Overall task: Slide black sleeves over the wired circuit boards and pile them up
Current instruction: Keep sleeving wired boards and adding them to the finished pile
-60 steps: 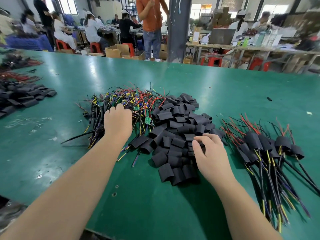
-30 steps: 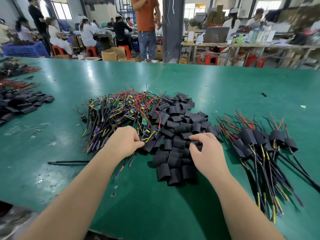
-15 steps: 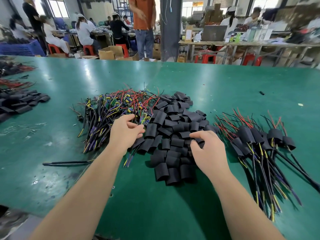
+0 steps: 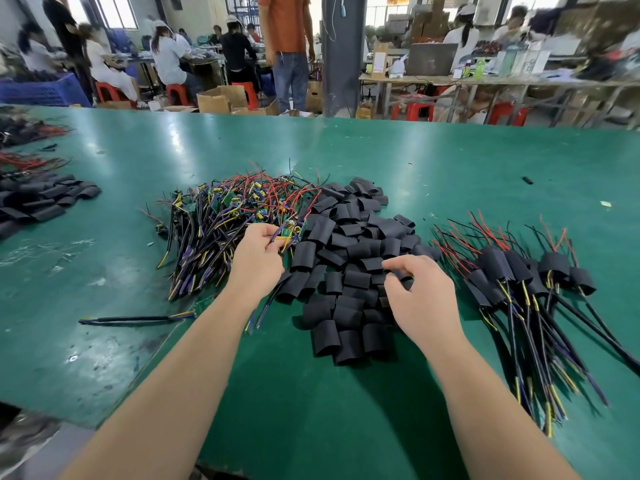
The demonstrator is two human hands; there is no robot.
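Note:
A heap of bare wired circuit boards [image 4: 221, 220] with red, yellow and purple leads lies left of centre on the green table [image 4: 450, 161]. Beside it sits a heap of short black sleeves [image 4: 353, 251]. My left hand [image 4: 258, 259] pinches one green board [image 4: 291, 232] by its wires at the edge of the wire heap. My right hand [image 4: 419, 296] rests on the sleeve heap, fingertips curled onto a sleeve; whether it grips one is unclear. To the right lies a pile of sleeved boards [image 4: 526, 271], wires trailing toward me.
One loose black cable [image 4: 138, 318] lies near the table's left seam. More sleeves [image 4: 45, 199] and wire bundles [image 4: 27, 161] sit at the far left. A small black scrap [image 4: 527, 180] lies at the far right. Seated workers and a standing person [image 4: 287, 46] are beyond the table.
My left hand drew back from the wire heap, then moved forward again holding one board by its wires. My right hand stayed on the sleeves, fingers working.

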